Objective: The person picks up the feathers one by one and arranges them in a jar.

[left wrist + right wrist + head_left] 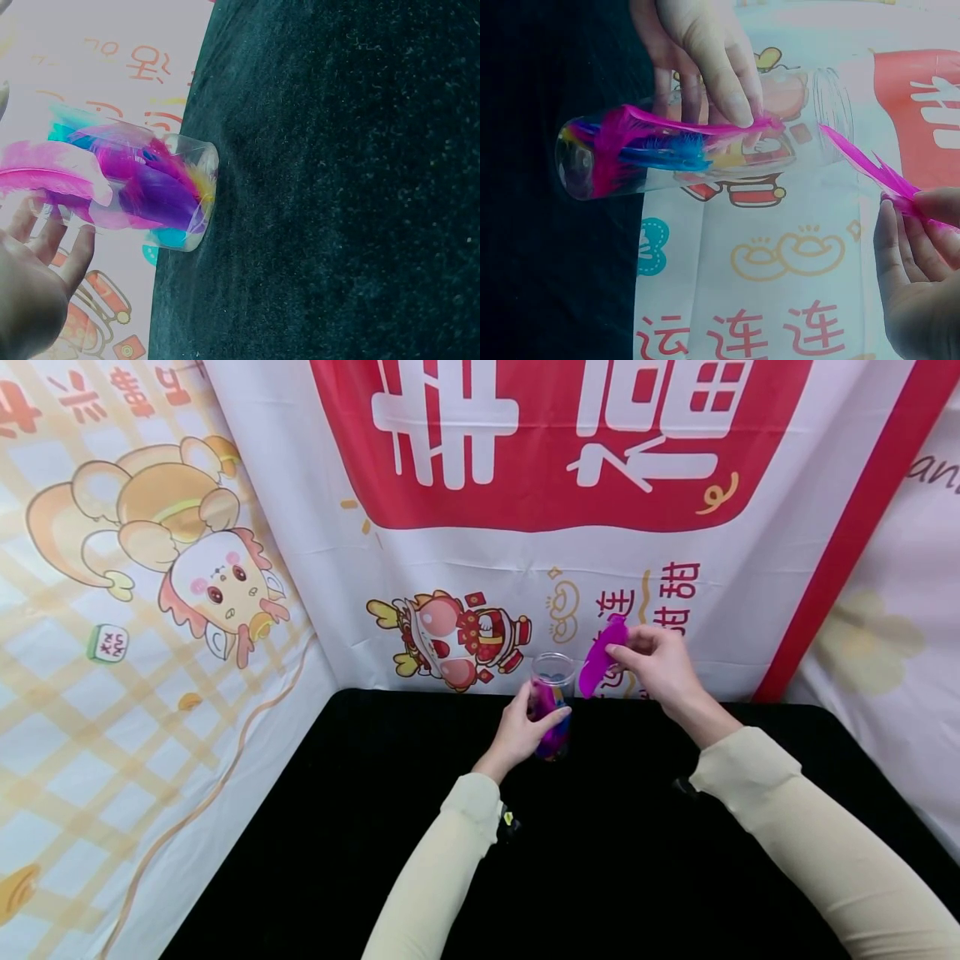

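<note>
My left hand [520, 727] grips a clear jar [553, 667], its fingers and thumb around the side. The jar stands upright near the table's back edge, with no lid on its mouth. Inside it several feathers [161, 187] in magenta, purple, blue and yellow are packed toward the bottom. Just right of the mouth, my right hand [660, 668] pinches a magenta feather [602, 658] between thumb and fingers. The feather slants down and left, its lower tip close beside the rim in the right wrist view. Part of the jar is hidden behind the left hand's fingers.
A black cloth-covered table [337, 827] spreads beneath both arms. Behind it hangs a white and red printed backdrop [442, 560], close to the jar. Another printed sheet [165, 710] with a yellow check pattern hangs on the left side.
</note>
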`<state>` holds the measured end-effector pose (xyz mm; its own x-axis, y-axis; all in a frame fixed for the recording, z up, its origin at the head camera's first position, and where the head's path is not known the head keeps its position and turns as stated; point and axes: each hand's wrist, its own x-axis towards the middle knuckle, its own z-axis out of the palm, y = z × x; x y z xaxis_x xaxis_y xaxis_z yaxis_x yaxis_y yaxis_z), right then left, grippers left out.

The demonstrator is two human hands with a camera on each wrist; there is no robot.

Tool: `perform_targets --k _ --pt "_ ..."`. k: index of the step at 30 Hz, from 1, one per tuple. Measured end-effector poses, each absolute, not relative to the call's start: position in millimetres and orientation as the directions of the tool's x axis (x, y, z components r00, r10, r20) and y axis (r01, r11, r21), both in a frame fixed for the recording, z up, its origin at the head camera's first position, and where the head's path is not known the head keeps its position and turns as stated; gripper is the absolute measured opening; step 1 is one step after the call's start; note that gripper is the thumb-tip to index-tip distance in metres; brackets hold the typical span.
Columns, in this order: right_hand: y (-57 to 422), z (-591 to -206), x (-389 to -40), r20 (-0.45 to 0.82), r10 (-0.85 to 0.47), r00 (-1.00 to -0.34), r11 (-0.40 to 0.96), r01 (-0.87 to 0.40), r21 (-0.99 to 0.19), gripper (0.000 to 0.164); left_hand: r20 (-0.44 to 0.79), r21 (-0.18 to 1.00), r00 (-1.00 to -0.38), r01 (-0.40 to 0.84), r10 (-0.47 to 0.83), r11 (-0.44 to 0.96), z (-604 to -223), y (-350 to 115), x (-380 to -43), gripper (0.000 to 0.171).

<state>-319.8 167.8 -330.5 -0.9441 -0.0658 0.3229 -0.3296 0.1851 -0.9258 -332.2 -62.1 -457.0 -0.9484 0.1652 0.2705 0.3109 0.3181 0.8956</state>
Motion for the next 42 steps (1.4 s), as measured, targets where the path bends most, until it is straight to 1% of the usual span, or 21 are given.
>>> perform_targets --k 3,10,14,21,29,35,42 --pt "165.2 -329.1 -319.9 0.328 -0.071 -0.942 0.183 -0.336 -0.924 0.027 0.271 0.894 -0.948 0.311 0.165 0.323 -456.6 -62.0 -332.1 0.048" --pt "160.5 -327.1 -320.2 0.328 -0.091 -0.94 0.247 -0.34 -0.908 0.027 0.262 0.898 -0.95 0.304 0.168 0.319 -453.9 -62.0 -331.9 0.048" --pt "157.6 -324.9 -318.7 0.322 -0.107 -0.941 0.243 -0.338 -0.909 0.027 0.255 0.9 -0.951 0.3 0.176 0.316 -453.4 -62.2 -332.1 0.049" --pt "150.6 -321.4 -319.8 0.364 -0.122 -0.923 0.246 -0.383 -0.89 0.025 0.249 0.906 -0.952 0.294 0.179 0.305 -454.7 -63.4 -333.0 0.047" --pt "141.9 -318.7 -321.0 0.394 -0.128 -0.91 0.193 -0.413 -0.89 0.023 0.241 0.911 -0.953 0.287 0.184 0.295 -454.1 -64.4 -331.7 0.047" --pt "136.1 -315.5 -320.0 0.398 -0.118 -0.91 0.184 -0.414 -0.892 0.022 0.237 0.914 -0.953 0.284 0.186 0.289 -455.1 -64.7 -332.1 0.047" --pt "130.3 -314.9 -320.2 0.433 -0.118 -0.894 0.154 -0.447 -0.881 0.022 0.226 0.921 -0.955 0.274 0.192 0.279 -456.4 -65.5 -332.2 0.045"
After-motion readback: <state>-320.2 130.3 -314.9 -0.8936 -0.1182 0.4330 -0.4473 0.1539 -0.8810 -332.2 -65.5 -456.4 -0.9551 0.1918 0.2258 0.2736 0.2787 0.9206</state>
